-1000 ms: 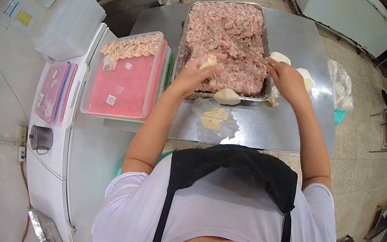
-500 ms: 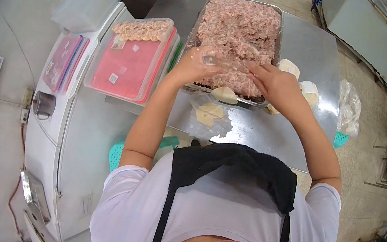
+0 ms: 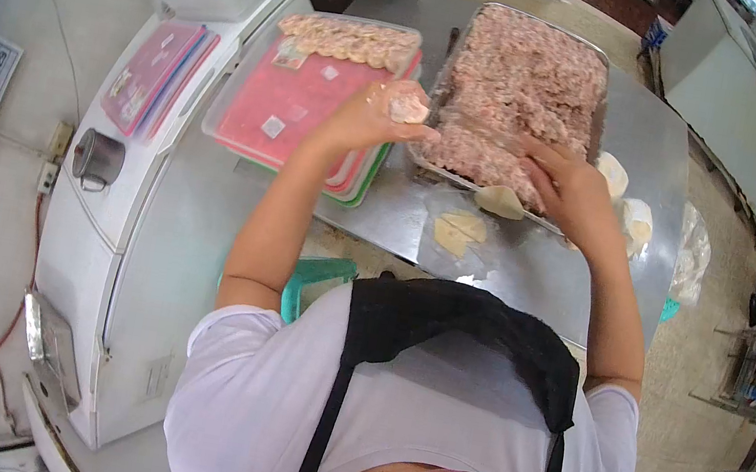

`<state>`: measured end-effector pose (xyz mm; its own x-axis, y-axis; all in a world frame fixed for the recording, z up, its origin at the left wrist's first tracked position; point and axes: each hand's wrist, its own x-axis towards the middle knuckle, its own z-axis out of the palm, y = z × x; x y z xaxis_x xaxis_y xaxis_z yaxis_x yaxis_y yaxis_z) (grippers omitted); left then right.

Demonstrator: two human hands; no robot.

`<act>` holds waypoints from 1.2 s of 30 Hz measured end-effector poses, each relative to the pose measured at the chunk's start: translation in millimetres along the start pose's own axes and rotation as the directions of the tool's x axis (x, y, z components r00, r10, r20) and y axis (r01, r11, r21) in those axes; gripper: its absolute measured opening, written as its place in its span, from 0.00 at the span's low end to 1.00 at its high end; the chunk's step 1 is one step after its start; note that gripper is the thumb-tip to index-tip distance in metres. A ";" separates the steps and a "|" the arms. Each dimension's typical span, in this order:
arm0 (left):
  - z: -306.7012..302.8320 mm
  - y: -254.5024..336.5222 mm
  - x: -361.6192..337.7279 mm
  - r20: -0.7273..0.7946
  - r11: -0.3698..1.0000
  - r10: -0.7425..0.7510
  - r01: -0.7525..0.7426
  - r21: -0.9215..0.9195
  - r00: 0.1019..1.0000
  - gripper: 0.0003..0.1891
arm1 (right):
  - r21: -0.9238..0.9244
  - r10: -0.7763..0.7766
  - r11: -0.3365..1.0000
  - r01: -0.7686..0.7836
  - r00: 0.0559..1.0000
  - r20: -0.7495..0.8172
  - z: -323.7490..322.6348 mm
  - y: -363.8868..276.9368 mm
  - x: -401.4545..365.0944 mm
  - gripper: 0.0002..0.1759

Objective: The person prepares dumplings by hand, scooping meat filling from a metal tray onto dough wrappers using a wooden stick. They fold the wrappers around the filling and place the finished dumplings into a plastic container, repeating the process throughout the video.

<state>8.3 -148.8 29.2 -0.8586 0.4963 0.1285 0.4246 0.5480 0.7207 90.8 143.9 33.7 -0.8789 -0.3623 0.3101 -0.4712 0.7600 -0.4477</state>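
My left hand (image 3: 379, 118) is curled round a small pale dumpling (image 3: 408, 108), above the front right part of the pink-lidded container (image 3: 294, 109). Ground meat (image 3: 527, 82) fills a large metal tray (image 3: 594, 137) on the steel table. Over the tray's front right part is my right hand (image 3: 568, 189), its fingers bent towards the meat; what they grip, if anything, is blurred. Rows of finished dumplings (image 3: 354, 41) lie at the container's far end. A round wrapper (image 3: 500, 201) rests at the tray's front edge, and more wrappers (image 3: 460, 232) lie on plastic nearer me.
Stacks of pale wrappers (image 3: 636, 220) stand right of the tray, beside a clear plastic bag (image 3: 692, 256). On the white freezer (image 3: 69, 217) at left are a metal cup (image 3: 99, 158) and coloured lids (image 3: 154, 74). A teal stool (image 3: 316, 281) is under the table edge.
My left hand has moved left, away from my right hand and towards the pink-lidded container, with the dumpling. The hands are now apart. The view has shifted, so the table appears further right.
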 end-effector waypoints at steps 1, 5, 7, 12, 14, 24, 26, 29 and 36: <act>-16.5 -3.3 -9.8 0.055 0.990 -0.125 0.128 -0.056 0.991 0.29 | 0.039 0.067 0.997 -0.066 0.998 -0.017 -0.3 -2.3 -0.9 0.16; -78.4 -89.9 -26.0 -0.144 0.976 -0.215 0.218 0.006 0.966 0.28 | 0.196 0.248 0.952 -0.233 0.967 -0.054 19.5 11.6 -27.3 0.18; -111.6 -167.7 -21.9 -0.161 0.967 -0.220 0.237 0.092 0.962 0.27 | 0.286 0.412 0.871 -0.399 0.911 0.016 33.3 28.2 -48.5 0.18; -146.4 -206.0 -7.6 -0.413 0.834 -0.152 0.341 0.434 0.898 0.29 | 0.441 0.608 0.710 -0.549 0.794 0.009 52.1 9.5 -76.2 0.17; -151.8 -231.8 8.1 -0.463 0.845 -0.218 0.404 0.351 0.859 0.37 | 0.466 0.652 0.671 -0.576 0.758 -0.001 57.0 -1.5 -83.0 0.17; -146.5 -242.9 51.1 -0.348 0.846 -0.224 0.359 0.394 0.910 0.46 | 0.472 0.752 0.604 -0.642 0.655 -0.073 72.4 -12.3 -104.2 0.17; -147.3 -242.9 58.8 -0.308 0.830 -0.189 0.319 0.457 0.932 0.46 | 0.460 0.744 0.615 -0.640 0.664 -0.071 68.6 -11.9 -102.7 0.17; -150.8 -272.7 62.0 -0.237 0.903 -0.066 0.160 0.400 0.969 0.46 | 0.291 0.678 0.715 -0.635 0.732 -0.068 59.3 -0.7 -91.3 0.19; -152.9 -253.2 60.3 -0.088 0.825 -0.090 0.124 0.552 0.992 0.33 | -0.425 0.531 0.776 -0.467 0.846 0.040 2.2 73.2 -45.5 0.22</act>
<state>-195.0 -360.6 -41.4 -0.9153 0.3837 0.1222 0.4023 0.8850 0.2342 96.1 214.9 -15.0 -0.9971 0.0754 -0.0084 0.0759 0.9879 -0.1355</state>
